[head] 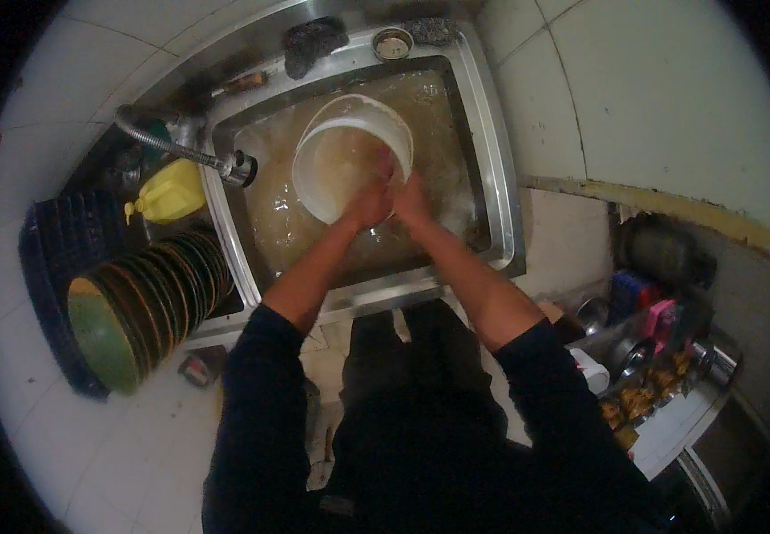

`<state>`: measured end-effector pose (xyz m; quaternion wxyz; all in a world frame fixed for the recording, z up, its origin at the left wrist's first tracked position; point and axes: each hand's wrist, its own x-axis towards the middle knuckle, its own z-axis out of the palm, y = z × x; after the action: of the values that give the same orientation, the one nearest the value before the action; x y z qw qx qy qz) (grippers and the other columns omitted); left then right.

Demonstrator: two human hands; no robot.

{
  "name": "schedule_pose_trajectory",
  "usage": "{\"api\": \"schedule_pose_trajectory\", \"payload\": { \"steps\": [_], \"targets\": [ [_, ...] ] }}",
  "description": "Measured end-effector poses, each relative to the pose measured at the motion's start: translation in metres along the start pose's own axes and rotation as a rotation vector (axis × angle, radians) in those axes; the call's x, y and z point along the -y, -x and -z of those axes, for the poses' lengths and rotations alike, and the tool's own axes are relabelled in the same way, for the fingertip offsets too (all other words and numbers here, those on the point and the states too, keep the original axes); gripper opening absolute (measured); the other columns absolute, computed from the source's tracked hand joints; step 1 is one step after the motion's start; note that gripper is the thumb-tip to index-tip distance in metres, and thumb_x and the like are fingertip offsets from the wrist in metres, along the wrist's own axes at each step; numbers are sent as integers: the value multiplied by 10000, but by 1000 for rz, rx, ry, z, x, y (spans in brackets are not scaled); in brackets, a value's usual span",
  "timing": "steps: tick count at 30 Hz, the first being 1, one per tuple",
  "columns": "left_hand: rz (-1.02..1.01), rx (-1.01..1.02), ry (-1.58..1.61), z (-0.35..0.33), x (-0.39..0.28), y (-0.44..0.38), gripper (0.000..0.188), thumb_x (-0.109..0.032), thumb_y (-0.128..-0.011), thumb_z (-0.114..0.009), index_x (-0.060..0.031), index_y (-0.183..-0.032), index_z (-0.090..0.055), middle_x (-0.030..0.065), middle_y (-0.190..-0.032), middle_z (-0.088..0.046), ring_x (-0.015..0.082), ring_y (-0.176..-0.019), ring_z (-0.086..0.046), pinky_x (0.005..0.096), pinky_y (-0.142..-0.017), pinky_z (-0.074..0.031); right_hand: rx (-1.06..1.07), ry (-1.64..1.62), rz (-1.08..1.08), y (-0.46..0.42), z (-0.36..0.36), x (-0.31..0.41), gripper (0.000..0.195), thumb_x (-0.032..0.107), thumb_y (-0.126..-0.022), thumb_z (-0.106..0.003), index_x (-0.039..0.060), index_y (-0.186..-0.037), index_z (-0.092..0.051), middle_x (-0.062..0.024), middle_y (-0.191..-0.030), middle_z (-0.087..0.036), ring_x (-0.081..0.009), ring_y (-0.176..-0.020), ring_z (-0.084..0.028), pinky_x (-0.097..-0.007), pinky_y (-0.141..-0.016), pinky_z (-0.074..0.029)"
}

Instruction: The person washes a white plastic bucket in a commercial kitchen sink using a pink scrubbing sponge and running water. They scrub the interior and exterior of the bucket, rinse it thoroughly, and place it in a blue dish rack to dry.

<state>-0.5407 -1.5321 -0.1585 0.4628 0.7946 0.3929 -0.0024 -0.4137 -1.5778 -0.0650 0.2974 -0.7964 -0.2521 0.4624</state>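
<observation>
A white plastic bucket (303, 175) stands tilted in murky brown water inside the stainless steel sink (501, 193), its mouth turned up towards me. My left hand (373, 199) reaches over the near rim into the bucket; a blurred pinkish patch shows by its fingertips, and I cannot tell whether it is fingers or an object. Against the bucket's near right side, my right hand (410, 199) grips the rim, with its fingers partly hidden. The two hands are close together.
A flexible-neck faucet (178, 148) reaches over the sink's left edge. Left of it are a yellow plastic jug (172, 192), a row of stacked green plates (151, 300) and a dark blue rack (58, 267). Scouring pads (431, 31) and a round tin (393, 44) sit on the back ledge.
</observation>
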Motion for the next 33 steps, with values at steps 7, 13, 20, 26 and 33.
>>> {"api": "schedule_pose_trajectory", "payload": {
  "steps": [7,13,20,26,33],
  "targets": [
    [-18,-48,-900,79,-15,37,435,-407,-986,-457,-96,-1117,-731,162,-1214,-669,341,-1250,-542,402,-1101,-381,-134,227,249,-24,1,-14,364,203,-912,-525,-36,-1182,-574,-259,-1069,-654,-406,-912,-689,-498,-807,-552],
    [-49,97,-7,46,-65,59,363,-271,-915,-594,-38,-1188,-645,266,-1152,-639,434,-1071,-589,467,-967,-454,-24,397,110,-55,17,34,430,271,-823,-678,-67,-1084,-624,-288,-1011,-680,-406,-945,-688,-480,-839,-552],
    [63,-200,562,31,-82,42,374,-200,-913,-612,14,-1217,-573,226,-1088,-654,384,-1010,-617,443,-869,-473,-280,162,258,-7,8,14,524,344,-818,-710,-97,-1090,-634,-262,-1027,-689,-397,-980,-681,-443,-840,-539],
    [133,117,-97,44,-11,37,407,-385,-956,-526,-82,-1202,-645,180,-1124,-677,355,-1000,-649,482,-884,-474,58,33,-49,9,-1,3,359,233,-913,-569,-79,-1077,-637,-238,-993,-682,-345,-975,-685,-426,-797,-543],
    [211,91,-604,24,32,-27,436,-409,-912,-601,-94,-1211,-646,189,-1115,-679,384,-981,-670,492,-904,-486,24,-32,-19,3,-15,0,302,186,-905,-602,-60,-1080,-608,-294,-1051,-661,-447,-1034,-639,-509,-880,-505]
  ]
}}
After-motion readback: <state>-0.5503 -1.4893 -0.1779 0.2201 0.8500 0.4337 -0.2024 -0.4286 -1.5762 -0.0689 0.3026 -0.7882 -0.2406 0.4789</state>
